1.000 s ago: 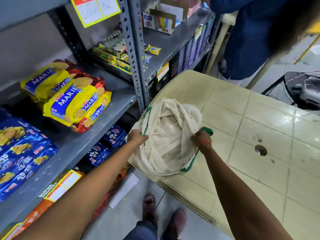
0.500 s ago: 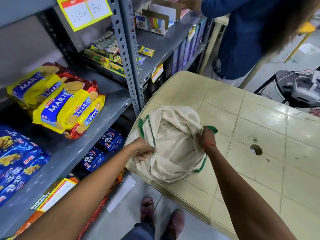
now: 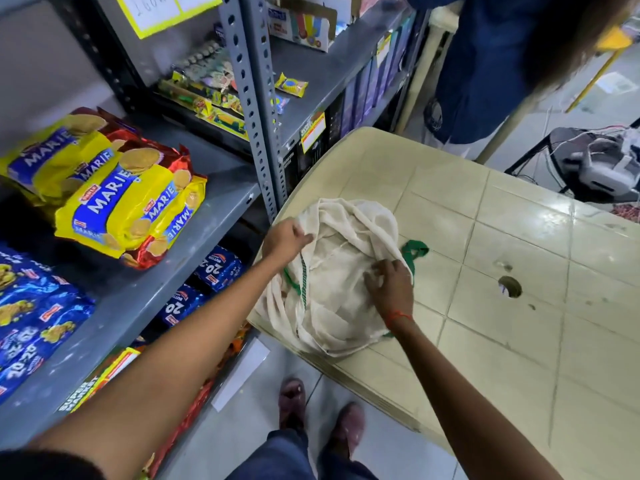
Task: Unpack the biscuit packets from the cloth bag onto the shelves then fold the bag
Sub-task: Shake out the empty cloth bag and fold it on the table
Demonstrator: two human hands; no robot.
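Right of and beyond the cloth bag [image 3: 339, 292], the desk [image 3: 502, 341] lies open, broken only by a small hole [image 3: 509, 286]. Marie packets [image 3: 117, 199] and blue packets [image 3: 31, 323] crowd the shelf [image 3: 207, 216]; its front strip is free. The perforated upright [image 3: 254, 109] stands beside the desk corner.

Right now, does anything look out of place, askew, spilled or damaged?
Minor only: the crumpled cloth bag sags over the table corner, and one yellow sachet lies loose on the grey shelf. Nothing looks spilled or damaged.
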